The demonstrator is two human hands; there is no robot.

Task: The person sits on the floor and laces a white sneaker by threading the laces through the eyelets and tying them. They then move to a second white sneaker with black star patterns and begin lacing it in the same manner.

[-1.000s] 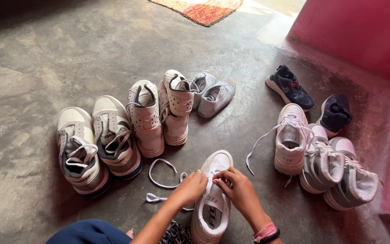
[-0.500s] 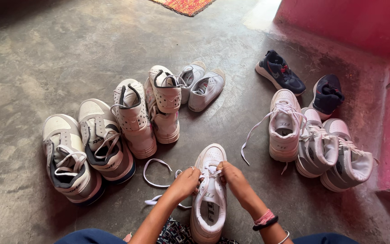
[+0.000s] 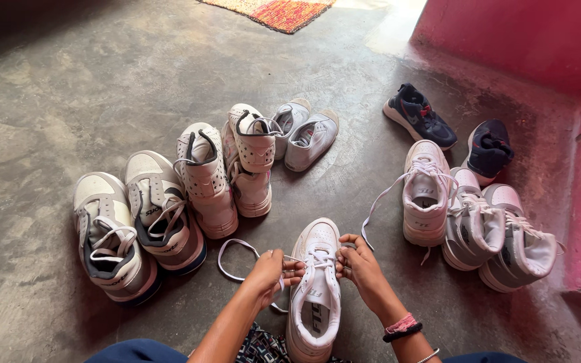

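A white sneaker [image 3: 316, 296] stands on the concrete floor right in front of me, toe pointing away. My left hand [image 3: 272, 270] pinches its white lace [image 3: 237, 259] on the shoe's left side; the loose end loops over the floor further left. On the right side of the shoe my right hand [image 3: 358, 263] pinches the other end of the lace, and both ends are drawn outward from the eyelets. A pink and a black band sit on my right wrist.
Several white high-top sneakers [image 3: 163, 218] line up at the left, two small white shoes [image 3: 311, 138] behind them. At the right stand three white sneakers [image 3: 469, 218] and two dark navy shoes [image 3: 419, 115]. A red wall [image 3: 526, 40] is on the right, a woven mat [image 3: 284, 12] at the top.
Both hands have moved apart from the middle of the shoe to its sides, pulling the lace outward. The view has shifted slightly.
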